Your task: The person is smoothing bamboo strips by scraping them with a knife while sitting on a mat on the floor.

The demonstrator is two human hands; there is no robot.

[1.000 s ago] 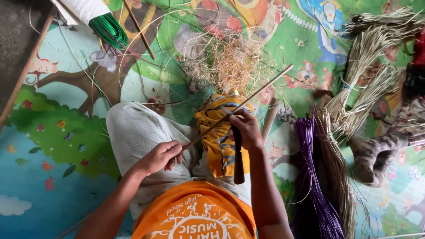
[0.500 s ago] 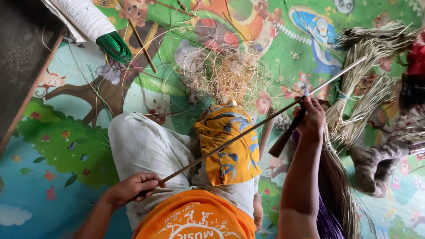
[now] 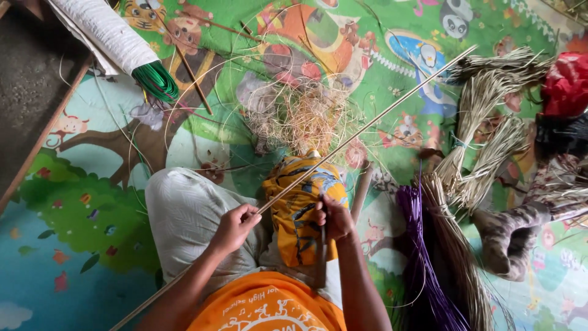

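A long thin cane strip [image 3: 367, 125] runs diagonally from lower left to upper right across my lap. My left hand [image 3: 234, 227] pinches it near my knee. My right hand [image 3: 334, 217] grips a dark-handled knife [image 3: 321, 257] held upright against the strip, over a yellow patterned cloth [image 3: 300, 208] on my leg. A tangle of pale shavings [image 3: 306, 119] lies on the mat just beyond my knees.
A colourful cartoon play mat [image 3: 79, 245] covers the floor. A white roll with green strands [image 3: 131, 55] lies at upper left. Purple strands [image 3: 422, 257] and pale straw bundles [image 3: 484, 122] lie to the right, next to another person's patterned sleeve [image 3: 514, 233].
My right hand has come back from far out on the right to my lap, with the knife against the strip. My left hand has moved up the strip.
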